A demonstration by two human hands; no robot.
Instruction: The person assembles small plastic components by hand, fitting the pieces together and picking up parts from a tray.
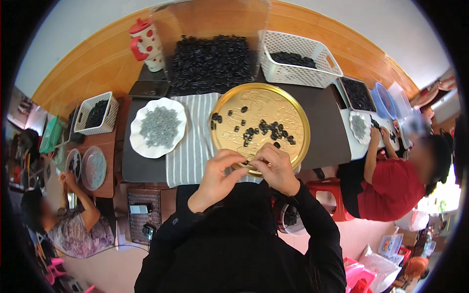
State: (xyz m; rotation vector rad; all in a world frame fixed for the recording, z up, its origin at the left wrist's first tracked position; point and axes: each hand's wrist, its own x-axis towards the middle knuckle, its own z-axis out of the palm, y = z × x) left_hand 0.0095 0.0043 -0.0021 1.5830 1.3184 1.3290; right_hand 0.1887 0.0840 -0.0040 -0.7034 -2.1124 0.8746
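At frame centre, left hand (218, 175) pinches black piece (245, 162); right hand (277, 168) just right, its grip unclear.

The room is bright in the middle. The strongest light is at the right, where a window (443, 190) glows so white that you can't see much through it. The gold tray (259, 86) shines, and the small black bits (244, 109) on it have tiny bright spots. The clear box (210, 22) has pale shine too. The black sleeves (320, 229) look very dark. The wooden wall (342, 29) bends like a bow. Black fills the corners, and things near the round edge look soft and squashed.
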